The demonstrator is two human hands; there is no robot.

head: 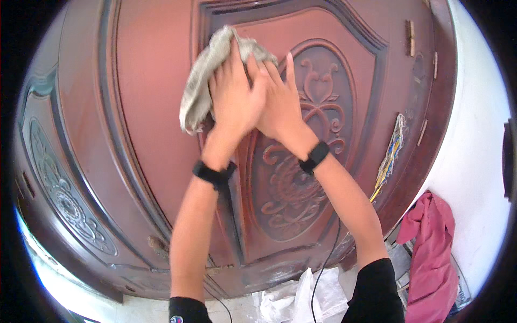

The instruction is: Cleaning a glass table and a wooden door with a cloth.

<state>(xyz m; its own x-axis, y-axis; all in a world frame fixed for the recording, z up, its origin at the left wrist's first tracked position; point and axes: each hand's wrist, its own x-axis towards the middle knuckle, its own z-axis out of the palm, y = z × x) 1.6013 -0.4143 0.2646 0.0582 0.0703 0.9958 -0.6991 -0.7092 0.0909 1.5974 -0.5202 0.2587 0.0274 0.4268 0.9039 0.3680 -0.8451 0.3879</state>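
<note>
A crumpled grey-beige cloth (197, 95) lies pressed against a reddish-brown carved wooden door (151, 89), near the upper middle of the view. My left hand (236, 95) is flat over the cloth, its fingers pointing up. Beside it and partly behind its thumb, my right hand (280, 103) bears on the cloth's right edge, with the little finger sticking out past the fabric. Both palms face the door and are hidden. To the right of my hands is a carved oval relief (297, 206) with scrollwork. Each wrist has a black band.
A tangled bundle of strings and coloured strands (389, 155) hangs at the door's right side. Lower right, a dark pink cloth (430, 246) drapes beside a white wall (476, 133). White plastic sheeting (282, 300) lies on the floor below, with a black cable (322, 274) in front.
</note>
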